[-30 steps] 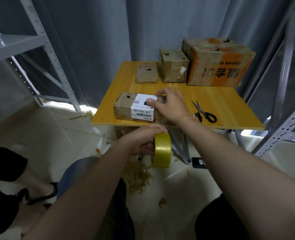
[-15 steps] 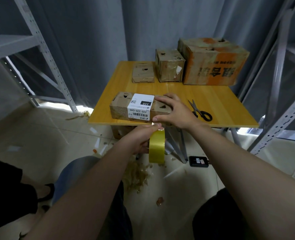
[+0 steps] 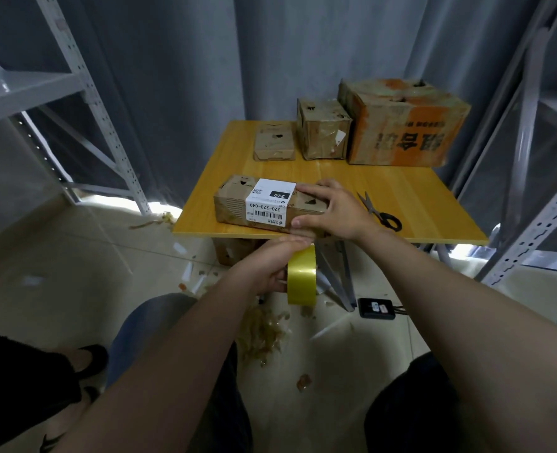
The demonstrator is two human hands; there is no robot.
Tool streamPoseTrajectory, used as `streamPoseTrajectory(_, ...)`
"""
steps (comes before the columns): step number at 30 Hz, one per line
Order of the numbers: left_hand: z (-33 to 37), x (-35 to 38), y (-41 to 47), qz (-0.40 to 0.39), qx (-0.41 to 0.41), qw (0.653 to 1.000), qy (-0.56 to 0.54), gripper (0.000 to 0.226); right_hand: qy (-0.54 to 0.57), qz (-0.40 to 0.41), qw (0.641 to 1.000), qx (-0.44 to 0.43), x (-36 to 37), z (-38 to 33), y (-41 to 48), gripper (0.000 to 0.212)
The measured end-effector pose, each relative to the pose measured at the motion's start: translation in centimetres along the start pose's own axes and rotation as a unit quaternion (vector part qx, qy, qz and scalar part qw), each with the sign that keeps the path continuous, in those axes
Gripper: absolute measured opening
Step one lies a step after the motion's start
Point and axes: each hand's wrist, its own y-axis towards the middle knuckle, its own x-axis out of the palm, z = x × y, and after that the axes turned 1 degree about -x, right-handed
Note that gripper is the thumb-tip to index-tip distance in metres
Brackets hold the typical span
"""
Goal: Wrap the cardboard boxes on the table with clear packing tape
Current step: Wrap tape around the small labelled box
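1. Grey curtains (image 3: 189, 76) hang behind a yellow counter (image 3: 401, 197) flanked by metal shelving (image 3: 84, 86).
2. A labelled box (image 3: 238, 204) lies at the counter's near edge; the right grip (image 3: 332, 209) clasps its right end, fingers over the top, thumb on the front face.
3. The left grip (image 3: 270, 266) is curled round the yellow tape roll (image 3: 301, 277) just below the counter's edge.
4. Three more boxes (image 3: 323, 132) stand along the far edge; scissors (image 3: 380, 212) lie right of the labelled box.

Both my bare forearms reach forward. My left hand (image 3: 267, 266) sits low, fingers curled round the tape roll (image 3: 301, 279). My right hand (image 3: 332, 210) is higher, fingers spread over the box (image 3: 234, 207), thumb pressed on its near face.
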Motion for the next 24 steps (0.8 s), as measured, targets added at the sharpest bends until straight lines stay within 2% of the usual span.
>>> streamPoseTrajectory(2, 0.6, -0.1, -0.6, 0.007, 0.007, 1.0, 0.002, 0.02, 0.022, -0.002, 1.0, 0.011, -0.5, -0.5, 0.3, 0.074)
streamPoseTrajectory(6, 1.8, -0.8, -1.2, 0.014, 0.035, 0.999, 0.019, 0.033, 0.083, -0.024, 0.994, 0.061, -1.8, -1.4, 1.0, 0.066)
streamPoseTrajectory(9, 2.8, -1.1, -1.9, 0.011, 0.047, 0.999, 0.01, 0.034, 0.109, -0.057, 0.989, 0.086, -2.9, -2.3, 1.2, 0.039)
streamPoseTrajectory(10, 3.1, -1.1, -2.0, 0.011, 0.05, 0.999, 0.005, 0.034, 0.111, -0.062, 0.987, 0.095, -3.2, -2.5, 1.3, 0.036)
streamPoseTrajectory(15, 4.4, -0.7, -2.4, -0.01, 0.053, 0.998, -0.041, 0.032, 0.094, -0.082, 0.983, 0.136, -4.0, -2.6, 2.0, 0.051)
streamPoseTrajectory(18, 5.7, -0.2, -2.4, -0.029, 0.055, 0.996, -0.064, 0.031, 0.078, -0.053, 0.983, 0.157, -4.3, -2.5, 3.2, 0.057)
streamPoseTrajectory(21, 6.9, 0.1, -1.9, -0.027, 0.064, 0.994, -0.09, 0.03, 0.067, -0.019, 0.983, 0.173, -4.5, -2.2, 4.6, 0.071)
streamPoseTrajectory(24, 7.7, 0.3, -1.2, -0.026, 0.055, 0.993, -0.104, 0.032, 0.063, -0.005, 0.979, 0.195, -4.7, -2.2, 5.7, 0.067)
